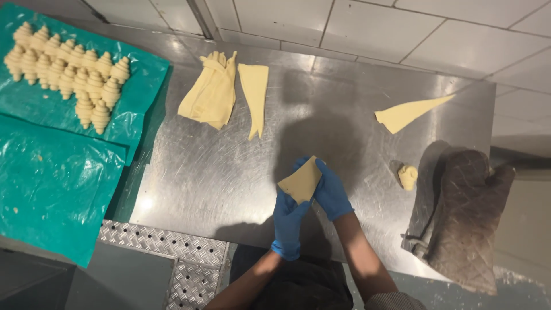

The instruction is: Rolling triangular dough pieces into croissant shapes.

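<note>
Your left hand [290,221] and right hand [332,192], both in blue gloves, close together on one dough piece [300,182] and hold it just above the steel table [218,172], near its front edge. The visible part is a flat, roughly four-sided flap; its broad edge faces up and left, and its long axis runs from upper right to lower left, down into your left palm. Your fingers are curled around its lower end, so how far it reaches there is hidden.

On the green plastic sheet [51,183] at the left, rolled croissants [66,72] lie packed in rows, touching one another. Toward the back of the table a stack of dough triangles [211,95] lies just beside a single dough triangle [254,95], whose tip points toward you. Another long triangle [408,113] lies to the right, tip pointing right toward the wall. A small rolled piece [408,177] sits near the oven mitt [468,221], which hangs over the right front corner.

Bare steel lies open between your hands and the green sheet, and between your hands and the triangles behind.
</note>
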